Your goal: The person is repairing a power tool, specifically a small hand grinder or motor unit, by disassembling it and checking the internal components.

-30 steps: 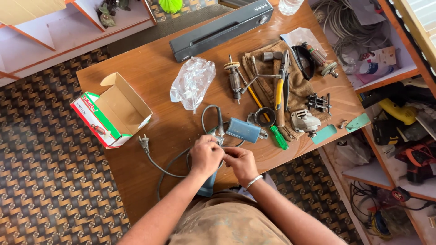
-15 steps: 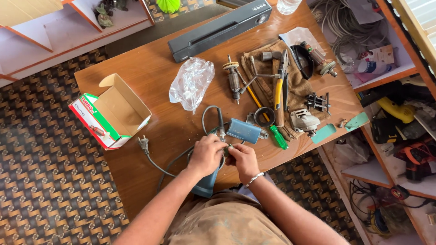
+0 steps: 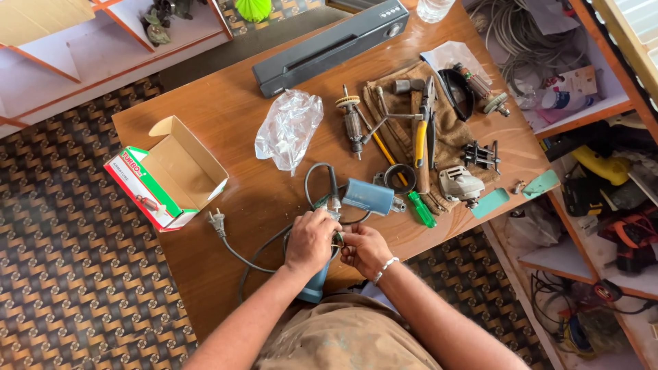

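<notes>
My left hand (image 3: pixel 311 240) grips a blue power-tool body (image 3: pixel 314 286) at the near edge of the wooden table (image 3: pixel 226 116); only its lower end shows below the hand. My right hand (image 3: pixel 367 249), with a bracelet on the wrist, pinches thin wires at the tool's open end, right beside the left hand. A blue housing piece (image 3: pixel 369 195) lies just beyond the hands. A grey power cord (image 3: pixel 255 259) runs from the tool to a plug (image 3: pixel 217 221) on the left.
An open cardboard box (image 3: pixel 171 171) stands at the table's left. A clear plastic bag (image 3: pixel 288 128), a motor armature (image 3: pixel 353 122), a long black device (image 3: pixel 332 45), and a brown cloth (image 3: pixel 449 130) with pliers, screwdrivers and parts fill the far side. Shelves stand right.
Both hands stay at the blue tool with only small finger shifts. The view has drifted slightly; the things on the table lie as before.
</notes>
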